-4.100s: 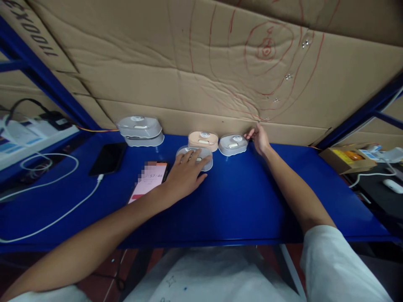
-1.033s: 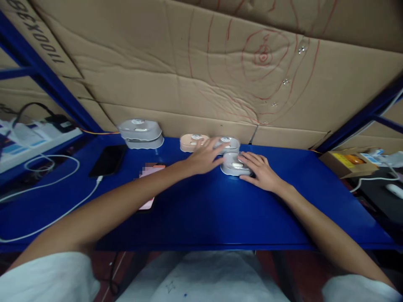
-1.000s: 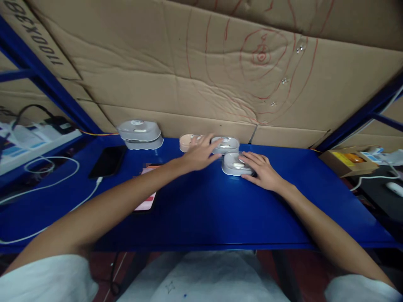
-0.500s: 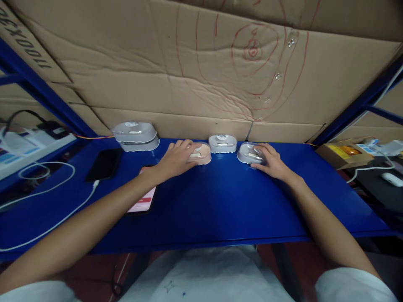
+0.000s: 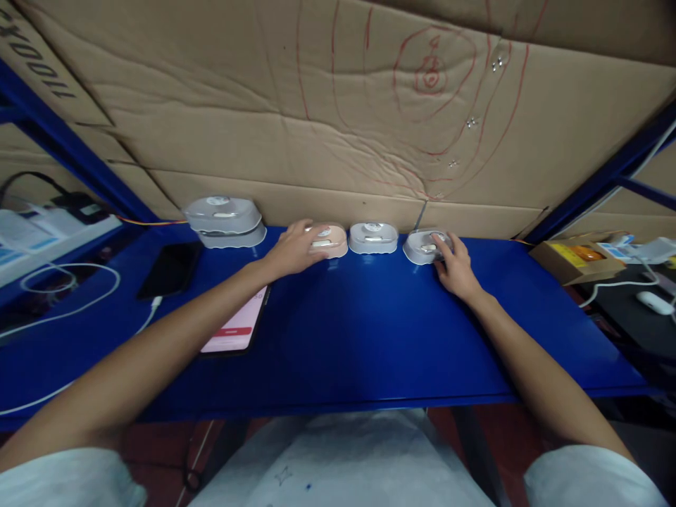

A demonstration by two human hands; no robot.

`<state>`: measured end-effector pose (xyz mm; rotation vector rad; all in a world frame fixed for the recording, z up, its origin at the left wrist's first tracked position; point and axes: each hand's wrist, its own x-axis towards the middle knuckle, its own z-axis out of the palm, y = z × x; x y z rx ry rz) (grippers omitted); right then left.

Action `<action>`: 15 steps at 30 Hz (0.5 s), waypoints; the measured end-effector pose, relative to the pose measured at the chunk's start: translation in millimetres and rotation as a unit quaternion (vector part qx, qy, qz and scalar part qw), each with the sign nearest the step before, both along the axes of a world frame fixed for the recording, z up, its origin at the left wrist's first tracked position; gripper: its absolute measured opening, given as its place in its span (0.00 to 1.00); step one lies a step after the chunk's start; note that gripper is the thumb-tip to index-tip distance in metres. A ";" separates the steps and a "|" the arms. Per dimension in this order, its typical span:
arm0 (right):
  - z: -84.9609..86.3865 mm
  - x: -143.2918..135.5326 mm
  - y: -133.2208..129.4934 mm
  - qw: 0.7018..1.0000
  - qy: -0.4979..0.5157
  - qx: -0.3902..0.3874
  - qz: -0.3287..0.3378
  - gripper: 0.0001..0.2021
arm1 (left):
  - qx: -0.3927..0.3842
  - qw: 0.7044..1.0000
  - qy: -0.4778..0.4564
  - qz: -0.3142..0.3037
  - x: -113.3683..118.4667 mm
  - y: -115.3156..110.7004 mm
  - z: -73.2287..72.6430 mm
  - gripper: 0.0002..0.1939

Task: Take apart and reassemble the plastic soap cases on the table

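Observation:
Three small oval plastic cases stand in a row at the back of the blue table (image 5: 370, 338), against the cardboard wall. My left hand (image 5: 293, 250) rests on the left side of the peach case (image 5: 332, 241), fingers curled over it. The grey middle case (image 5: 373, 237) stands untouched between my hands. My right hand (image 5: 454, 266) lies on the right side of the clear grey case (image 5: 422, 246), fingertips on its lid.
Two stacked grey cases (image 5: 224, 222) sit at the back left. A pink-screened phone (image 5: 237, 325) lies near my left forearm, a black phone (image 5: 170, 269) with a white cable (image 5: 79, 310) further left. A cardboard box (image 5: 578, 262) sits at the right.
Both hands have slid their cases back toward the cardboard wall: the peach one on the left, the clear grey one on the right. The three cases now form a row.

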<state>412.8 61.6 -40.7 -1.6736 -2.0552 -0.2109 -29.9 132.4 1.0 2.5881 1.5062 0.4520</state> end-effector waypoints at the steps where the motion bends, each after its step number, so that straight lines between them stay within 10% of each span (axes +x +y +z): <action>1: -0.6 -1.4 0.1 1.000 0.000 0.005 0.004 0.36 | 0.002 1.000 -0.007 -0.009 1.0 2.3 -1.0 0.38; 15: -0.2 -15.5 10.7 0.999 -0.036 0.004 -0.024 0.37 | -0.009 0.998 -0.069 0.000 7.0 19.5 -5.9 0.39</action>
